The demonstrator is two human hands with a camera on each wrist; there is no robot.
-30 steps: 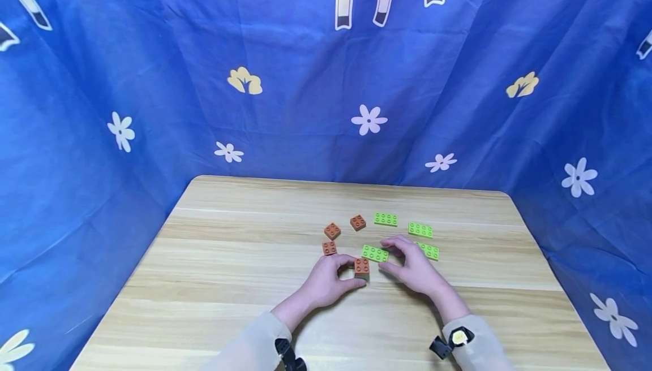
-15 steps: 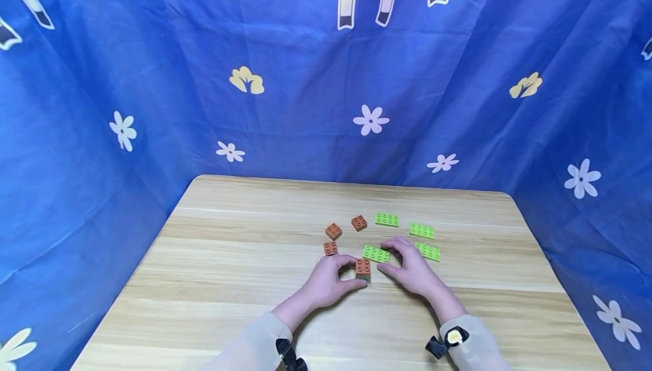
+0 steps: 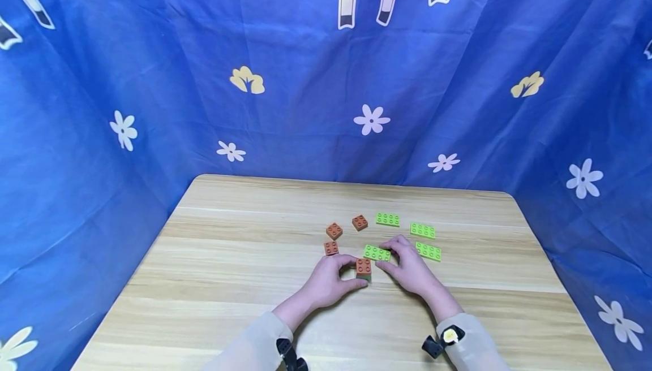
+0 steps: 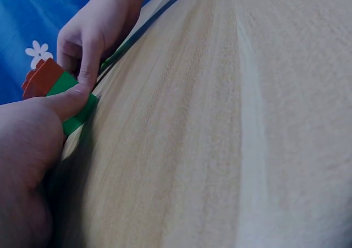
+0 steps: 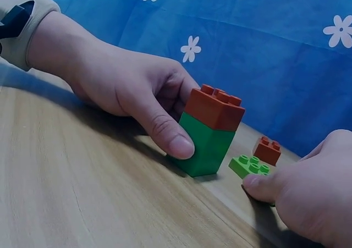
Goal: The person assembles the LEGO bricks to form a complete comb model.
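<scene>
My left hand (image 3: 326, 283) grips an upright two-part stack from its left side, thumb on the near face. On top of the stack is a reddish-orange 2x2 toy brick (image 5: 214, 109); below it is a taller dark green block (image 5: 204, 146), its base at the tabletop. Just behind and right of the stack, a flat light green 2x4 toy brick (image 3: 376, 253) lies on the table. My right hand (image 3: 414, 269) pinches its right end, thumb on the near edge and index finger at the far edge. In the right wrist view the thumb (image 5: 258, 187) covers part of this brick.
Three loose orange 2x2 bricks (image 3: 334, 231) form an arc behind my left hand, the closest near its fingers. Three more light green 2x4 bricks (image 3: 423, 230) lie behind and right of my right hand. A blue patterned curtain (image 3: 305, 105) surrounds the wooden table (image 3: 204, 258).
My right hand and wrist have shifted slightly left, its thumb and index finger now further along the light green brick's end. The left hand and stack stay in place; the head view has shifted a little.
</scene>
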